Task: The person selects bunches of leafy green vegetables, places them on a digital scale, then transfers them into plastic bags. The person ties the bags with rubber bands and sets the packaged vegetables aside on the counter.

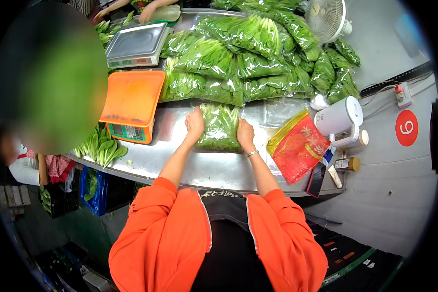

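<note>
A clear plastic bag of leafy greens (220, 128) lies on the steel table (180, 168) in front of me. My left hand (195, 122) is closed on the bag's upper left corner. On the opposite side, my right hand (246, 133) grips the bag's right edge, its fingers partly hidden. Just beyond the bag rises a pile of similar filled bags (207, 58). An orange scale (133, 100) stands left of my left hand, with loose greens (103, 148) beside it. To the right of my right hand lies a red and yellow bag (301, 148).
A silver scale (137, 43) stands farther back, near a co-worker's hand (147, 13). Along the right are a white kettle (337, 117), a phone (316, 179), a small jar (348, 164) and a fan (327, 19). A blue-lined crate (95, 191) sits below the table's left edge.
</note>
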`<state>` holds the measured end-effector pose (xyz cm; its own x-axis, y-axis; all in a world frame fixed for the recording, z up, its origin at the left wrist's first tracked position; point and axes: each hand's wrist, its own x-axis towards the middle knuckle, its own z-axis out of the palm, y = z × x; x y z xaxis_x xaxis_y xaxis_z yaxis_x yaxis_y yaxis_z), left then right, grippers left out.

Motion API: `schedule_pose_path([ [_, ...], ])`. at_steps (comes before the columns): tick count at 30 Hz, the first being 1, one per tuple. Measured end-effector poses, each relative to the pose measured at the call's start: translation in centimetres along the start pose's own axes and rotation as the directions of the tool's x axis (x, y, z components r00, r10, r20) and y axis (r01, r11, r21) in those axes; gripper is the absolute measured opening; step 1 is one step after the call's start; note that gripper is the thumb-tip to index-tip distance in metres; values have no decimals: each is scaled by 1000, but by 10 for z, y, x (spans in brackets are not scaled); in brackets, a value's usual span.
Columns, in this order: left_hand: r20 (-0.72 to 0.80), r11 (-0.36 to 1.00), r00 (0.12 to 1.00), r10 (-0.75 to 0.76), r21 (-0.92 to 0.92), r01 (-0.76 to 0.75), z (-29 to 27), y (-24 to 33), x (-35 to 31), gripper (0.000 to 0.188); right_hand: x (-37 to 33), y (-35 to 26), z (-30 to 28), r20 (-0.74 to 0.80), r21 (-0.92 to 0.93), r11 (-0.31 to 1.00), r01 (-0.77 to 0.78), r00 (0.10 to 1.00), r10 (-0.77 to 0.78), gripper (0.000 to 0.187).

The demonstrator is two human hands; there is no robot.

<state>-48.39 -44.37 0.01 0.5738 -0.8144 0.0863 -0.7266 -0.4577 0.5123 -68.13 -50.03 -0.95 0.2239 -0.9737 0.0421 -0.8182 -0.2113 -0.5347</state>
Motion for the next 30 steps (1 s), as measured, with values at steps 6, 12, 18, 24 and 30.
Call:
schedule_pose_path([
  [6, -11, 991, 995, -102, 82, 103, 15, -3, -1, 22, 5, 4, -4, 33, -227, 972, 63, 998, -58, 36],
  [12, 9, 993, 994, -105, 60, 104, 1, -3, -2, 29, -11, -51, -73, -299, 72, 973, 221, 935, -191, 31],
  [18, -70, 994, 992, -105, -18, 104, 5, 5, -2, 32, -30, -40, 0, 83, 34, 991, 130, 988, -133, 77],
  [24, -6, 889, 997, -77, -453, 66, 10, -4, 4, 34, 22, -34, -13, 369, 514, 846, -142, 927, -69, 89],
  [30, 24, 896, 984, 178, -417, -152, -75, 115, -72, 31, -26, -14, -48, 596, 797, 112, -593, 745, -300, 71],
])
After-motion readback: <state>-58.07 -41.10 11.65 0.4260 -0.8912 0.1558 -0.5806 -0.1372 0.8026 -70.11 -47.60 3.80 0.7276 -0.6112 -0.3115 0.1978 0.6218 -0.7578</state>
